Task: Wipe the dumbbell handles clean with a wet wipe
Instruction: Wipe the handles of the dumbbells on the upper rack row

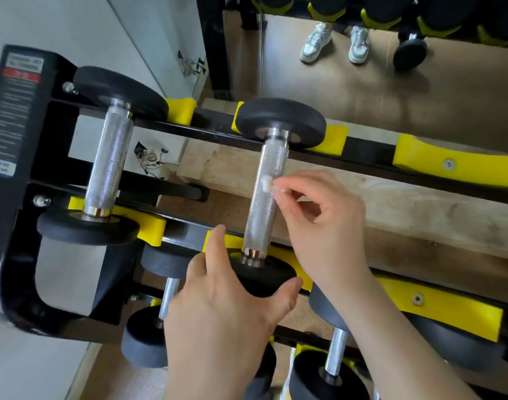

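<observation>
Knurled steel handle of the dumbbell at frame centre is being wiped. Step in hand, as judged: the wiping pass itself, with contact a little above the bar's mid-length.

- Position: the dumbbell is lying across the top tier of the rack, with the far head at upper centre and the near head at lower centre.
- Right hand: coming in from the right, it is pinching a small white wad, the wipe, between thumb and fingertips. It is pressing the wipe on the handle's right flank. The other fingers are loosely curled.
- Left hand: coming in from lower centre, it is gripping the near head. The thumb is wrapping the head's right edge and the index finger is reaching up its left side. The hands are apart, one on each job.

Next move, as judged: the wipe is small against the bar, so repeated strokes along its length are likely needed. The left hand is probably turning the head to bring the hidden underside round.

The second dumbbell is sitting at upper left. I cannot tell whether it has been cleaned.
</observation>
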`<state>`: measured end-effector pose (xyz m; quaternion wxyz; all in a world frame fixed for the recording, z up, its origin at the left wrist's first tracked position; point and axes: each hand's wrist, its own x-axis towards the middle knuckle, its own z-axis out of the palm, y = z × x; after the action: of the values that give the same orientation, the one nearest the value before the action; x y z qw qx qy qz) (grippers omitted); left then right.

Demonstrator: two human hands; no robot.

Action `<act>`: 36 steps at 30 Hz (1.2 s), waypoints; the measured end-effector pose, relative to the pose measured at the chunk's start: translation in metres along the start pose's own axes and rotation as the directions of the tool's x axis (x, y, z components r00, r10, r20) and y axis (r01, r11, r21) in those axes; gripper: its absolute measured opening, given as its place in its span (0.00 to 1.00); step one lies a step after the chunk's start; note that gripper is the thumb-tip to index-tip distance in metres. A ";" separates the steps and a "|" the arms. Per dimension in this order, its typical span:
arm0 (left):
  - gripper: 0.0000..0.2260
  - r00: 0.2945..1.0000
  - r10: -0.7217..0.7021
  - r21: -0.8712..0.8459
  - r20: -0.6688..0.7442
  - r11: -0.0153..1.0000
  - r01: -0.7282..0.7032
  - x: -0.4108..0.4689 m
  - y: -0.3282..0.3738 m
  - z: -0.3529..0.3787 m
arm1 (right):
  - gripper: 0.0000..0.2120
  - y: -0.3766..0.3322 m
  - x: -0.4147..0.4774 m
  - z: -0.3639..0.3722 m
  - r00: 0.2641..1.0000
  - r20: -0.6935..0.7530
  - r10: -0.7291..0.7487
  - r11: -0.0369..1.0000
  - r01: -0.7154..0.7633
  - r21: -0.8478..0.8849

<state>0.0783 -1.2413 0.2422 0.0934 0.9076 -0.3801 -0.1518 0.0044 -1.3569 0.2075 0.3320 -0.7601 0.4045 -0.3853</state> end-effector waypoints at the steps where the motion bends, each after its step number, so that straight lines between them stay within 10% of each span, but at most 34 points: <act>1: 0.51 0.999 0.007 0.029 0.040 1.000 -0.009 0.001 0.002 -0.005 | 0.04 0.000 -0.002 -0.001 1.000 0.019 -0.003 1.000 0.003 -0.002; 7: 0.52 0.995 -0.014 0.099 0.100 0.995 0.004 -0.003 0.017 -0.006 | 0.05 0.000 0.036 0.010 0.972 -0.219 -0.091 0.985 0.055 -0.166; 12: 0.45 0.996 0.067 -0.299 0.067 0.953 -0.044 0.009 -0.019 -0.009 | 0.05 -0.008 -0.003 0.002 0.990 0.122 -0.068 0.992 0.080 -0.098; 15: 0.42 0.978 0.135 -0.472 0.158 0.881 -0.045 0.015 -0.030 -0.012 | 0.04 -0.013 0.002 -0.005 0.992 0.093 -0.080 0.993 0.088 -0.075; 19: 0.47 0.956 0.214 -0.284 0.201 0.947 -0.152 0.015 -0.026 -0.011 | 0.05 -0.007 0.039 -0.003 0.995 -0.084 -0.046 0.983 0.030 -0.182; 25: 0.35 0.936 0.352 0.081 -0.005 0.933 -0.350 -0.004 -0.022 -0.016 | 0.05 -0.010 -0.018 -0.007 0.983 0.182 -0.025 0.989 0.051 -0.138; 30: 0.42 0.980 0.199 -0.089 -0.010 0.976 -0.199 -0.011 -0.007 0.003 | 0.05 0.001 0.020 0.007 0.989 -0.144 -0.016 0.995 0.002 -0.104; 36: 0.50 0.991 0.132 -0.290 -0.037 0.947 -0.137 -0.001 -0.012 0.005 | 0.05 -0.008 -0.030 0.001 0.998 0.055 0.020 1.000 -0.021 0.019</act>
<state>0.0833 -1.2327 0.2342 0.2398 0.8572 -0.4136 -0.1916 -0.0032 -1.3267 0.2039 0.3542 -0.7628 0.3994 -0.3648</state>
